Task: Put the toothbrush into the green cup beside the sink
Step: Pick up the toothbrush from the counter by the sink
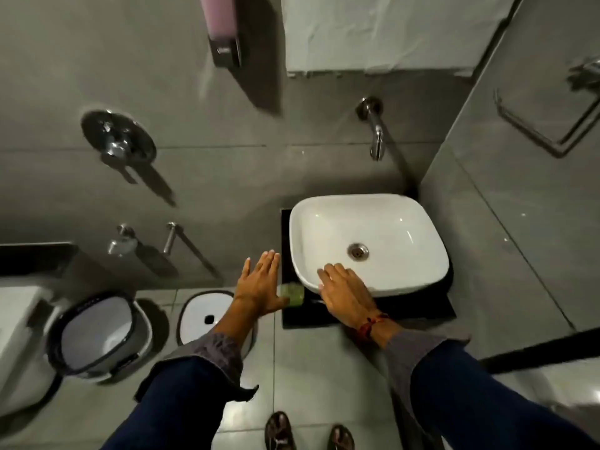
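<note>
The green cup (293,293) stands on the black counter (324,315) at the front left corner of the white sink (370,222). My left hand (261,287) is spread flat just left of the cup, thumb near its rim, holding nothing. My right hand (345,292) lies palm down over the sink's front rim, fingers apart. A thin pale object (317,301), possibly the toothbrush, shows on the counter between the cup and my right hand, mostly hidden by the hand.
A wall spout (376,138) hangs above the sink. A grey wall (487,238) closes in on the right. On the floor to the left stand a white lidded bin (207,315) and an open bucket (100,332). My feet (308,433) are below.
</note>
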Demonstrator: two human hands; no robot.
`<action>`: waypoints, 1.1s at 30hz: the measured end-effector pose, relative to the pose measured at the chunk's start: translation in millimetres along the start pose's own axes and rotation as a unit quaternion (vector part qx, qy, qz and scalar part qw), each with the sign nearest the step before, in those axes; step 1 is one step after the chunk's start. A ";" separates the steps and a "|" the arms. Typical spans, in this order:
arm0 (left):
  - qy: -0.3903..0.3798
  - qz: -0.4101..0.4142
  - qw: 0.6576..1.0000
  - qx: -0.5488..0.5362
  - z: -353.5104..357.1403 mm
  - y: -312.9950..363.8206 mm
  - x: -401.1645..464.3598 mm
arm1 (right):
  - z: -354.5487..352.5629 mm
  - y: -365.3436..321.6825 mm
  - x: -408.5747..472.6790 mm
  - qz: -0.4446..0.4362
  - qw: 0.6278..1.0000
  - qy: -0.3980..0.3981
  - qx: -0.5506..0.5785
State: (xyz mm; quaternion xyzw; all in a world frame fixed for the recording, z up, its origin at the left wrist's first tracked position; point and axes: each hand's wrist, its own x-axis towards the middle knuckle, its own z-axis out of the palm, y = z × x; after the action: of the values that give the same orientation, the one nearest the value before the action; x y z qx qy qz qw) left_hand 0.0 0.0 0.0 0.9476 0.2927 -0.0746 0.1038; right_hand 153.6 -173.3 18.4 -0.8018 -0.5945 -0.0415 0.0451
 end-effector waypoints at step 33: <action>-0.026 -0.003 0.995 -0.094 106.7 5.2 1.0 | 118.6 29.0 -55.4 0.186 0.962 -0.030 0.200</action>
State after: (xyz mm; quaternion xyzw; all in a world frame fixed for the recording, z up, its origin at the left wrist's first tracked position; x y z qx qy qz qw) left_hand -4.8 -29.3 -102.6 0.9304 0.2986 -0.0720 0.1998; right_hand 166.8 -219.9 -106.6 -0.8737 -0.4321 0.1117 0.1933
